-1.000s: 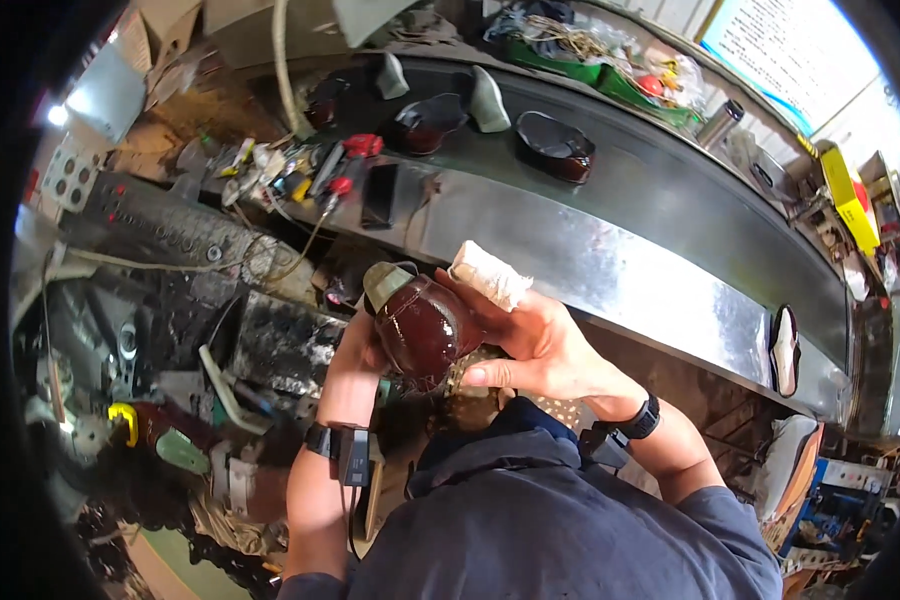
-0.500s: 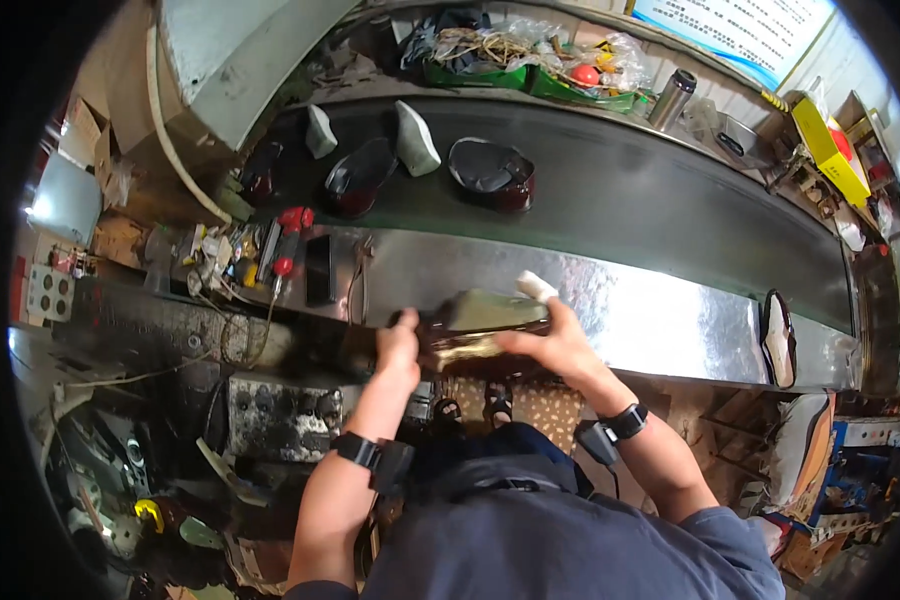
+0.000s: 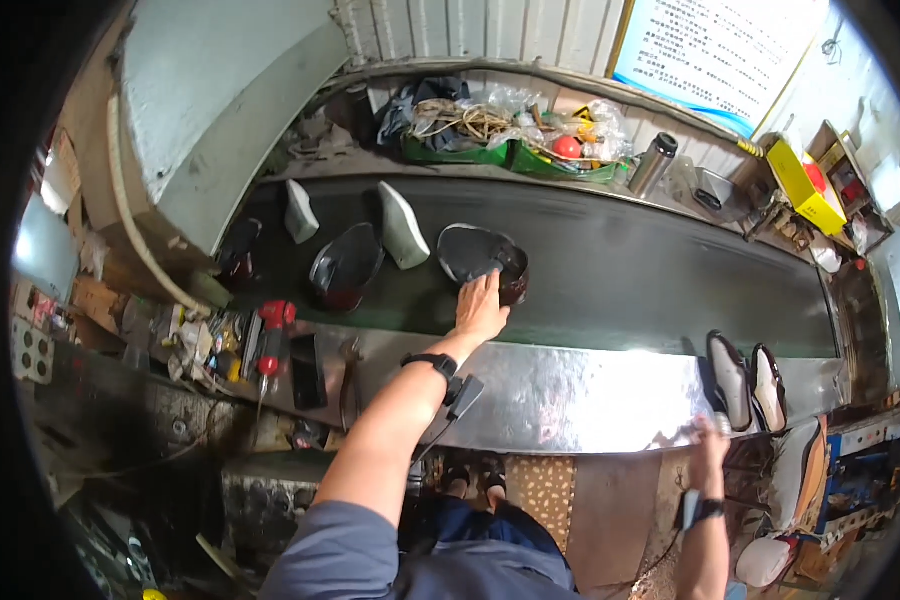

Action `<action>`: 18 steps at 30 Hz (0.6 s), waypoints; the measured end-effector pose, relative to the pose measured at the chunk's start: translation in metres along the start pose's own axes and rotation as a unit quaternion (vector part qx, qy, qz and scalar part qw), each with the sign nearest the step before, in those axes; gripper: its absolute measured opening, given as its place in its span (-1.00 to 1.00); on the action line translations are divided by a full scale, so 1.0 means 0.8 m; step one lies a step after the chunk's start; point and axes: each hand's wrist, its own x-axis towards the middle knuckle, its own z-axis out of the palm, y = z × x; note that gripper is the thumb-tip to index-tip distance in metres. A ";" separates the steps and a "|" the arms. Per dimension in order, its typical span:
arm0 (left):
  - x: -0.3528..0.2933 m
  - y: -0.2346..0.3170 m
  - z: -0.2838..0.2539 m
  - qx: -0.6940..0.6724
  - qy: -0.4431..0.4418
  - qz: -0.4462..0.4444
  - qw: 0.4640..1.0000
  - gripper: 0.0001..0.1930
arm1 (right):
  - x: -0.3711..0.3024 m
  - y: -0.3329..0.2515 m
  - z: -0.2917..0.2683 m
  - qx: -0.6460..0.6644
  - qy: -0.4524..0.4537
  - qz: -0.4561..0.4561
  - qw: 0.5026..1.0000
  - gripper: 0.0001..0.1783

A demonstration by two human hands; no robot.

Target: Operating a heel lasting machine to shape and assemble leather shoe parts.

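On the dark belt, my left hand (image 3: 482, 308) reaches to a glossy dark red and black shoe upper (image 3: 470, 250); its fingers lie over the near right rim, with the thumb hidden. A similar dark upper (image 3: 346, 265) stands to its left, with a pale wedge-shaped sole (image 3: 403, 226) between them. Far to the right, my right hand (image 3: 708, 440) is smeared by motion at the metal ledge. A small whitish piece (image 3: 722, 422) shows at its fingers. Just beyond it lie two dark shoes, a left one (image 3: 730, 380) and a right one (image 3: 768, 388), pale surfaces facing up.
Another pale sole (image 3: 301, 212) and a dark upper (image 3: 240, 248) lie at the belt's left end. A red heat gun (image 3: 273, 335) and a black phone (image 3: 308, 371) rest on the ledge's left. Behind the belt are green trays (image 3: 460, 152) and a steel flask (image 3: 654, 164).
Both hands have parted from the shoe they held. A second shoe now lies at the ledge's right end. My left hand has moved up to the upper on the belt; the view has tilted upward.
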 end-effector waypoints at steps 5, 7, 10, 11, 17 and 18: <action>0.024 0.050 -0.009 -0.239 -0.239 0.136 0.931 -0.77 | -0.136 0.041 0.187 0.158 -0.175 0.213 0.948 -0.04; 0.028 0.058 -0.016 -0.304 -0.357 0.105 0.877 -0.69 | -0.160 0.033 0.240 0.283 -0.134 0.277 0.908 -0.28; 0.062 0.008 -0.012 -0.229 -0.047 0.067 0.970 -0.64 | -0.185 0.019 0.270 0.266 -0.079 0.272 0.922 -0.56; 0.082 -0.030 -0.010 -0.108 0.082 0.037 0.990 -0.62 | -0.194 0.014 0.269 0.267 -0.102 0.281 0.916 -0.56; 0.125 -0.205 0.025 0.036 0.038 -0.446 0.894 0.13 | -0.272 0.002 0.251 0.275 -0.130 0.244 0.921 -0.36; 0.118 -0.207 0.025 0.048 0.016 -0.445 0.894 0.11 | -0.280 0.002 0.250 0.283 -0.150 0.233 0.918 -0.36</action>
